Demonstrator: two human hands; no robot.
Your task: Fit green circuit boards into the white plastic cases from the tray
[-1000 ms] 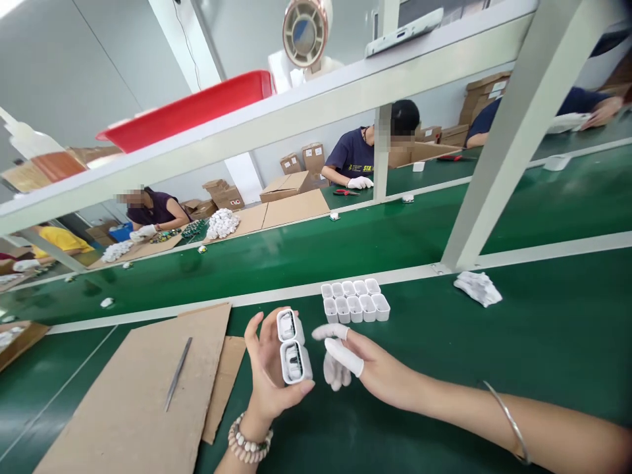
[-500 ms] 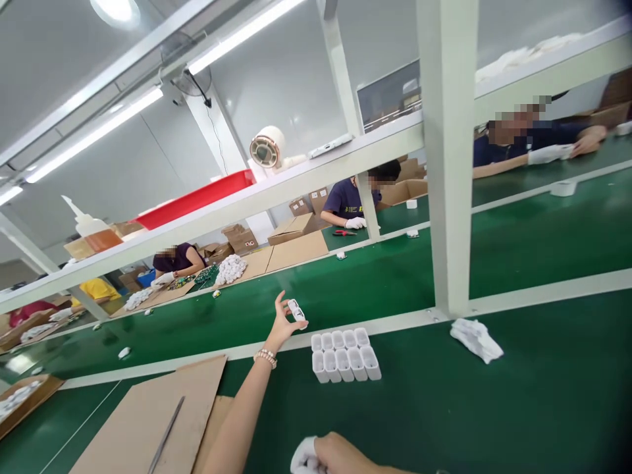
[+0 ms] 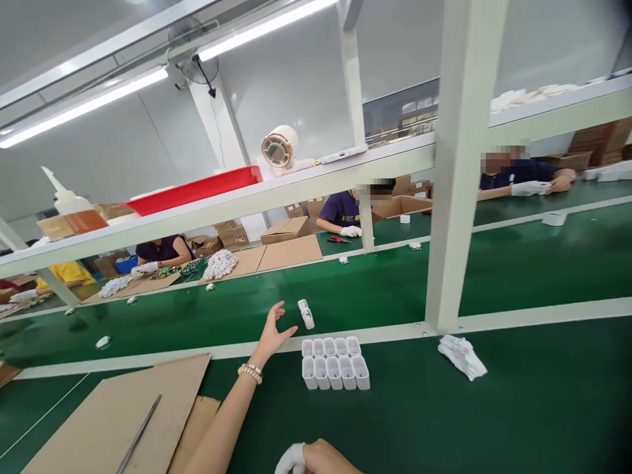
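My left hand (image 3: pixel 270 337), bare with a beaded bracelet (image 3: pixel 250 373) at the wrist, reaches over the far green belt. Its fingers are apart and hold nothing. Just to its right, separated by a small gap, stands a small white plastic casing (image 3: pixel 306 315) with two openings. Nearer, on the green work surface, several white open-topped plastic casings (image 3: pixel 336 372) stand side by side in a tight block. At the bottom edge is my right hand (image 3: pixel 316 457), with white glove fabric over the fingers. It is curled closed; the frame edge hides whatever it may hold.
A crumpled white glove (image 3: pixel 463 357) lies to the right. Cardboard (image 3: pixel 113 411) with a thin metal strip (image 3: pixel 139 434) lies at left. A white upright post (image 3: pixel 459 197) supports the shelf carrying a red tray (image 3: pixel 197 191). Small white parts (image 3: pixel 103 342) sit on the belt; co-workers sit beyond.
My left hand has let go of the white casing, which now stands on the belt, and has drawn slightly left with fingers spread. My right hand remains low and curled. The view has shifted slightly.
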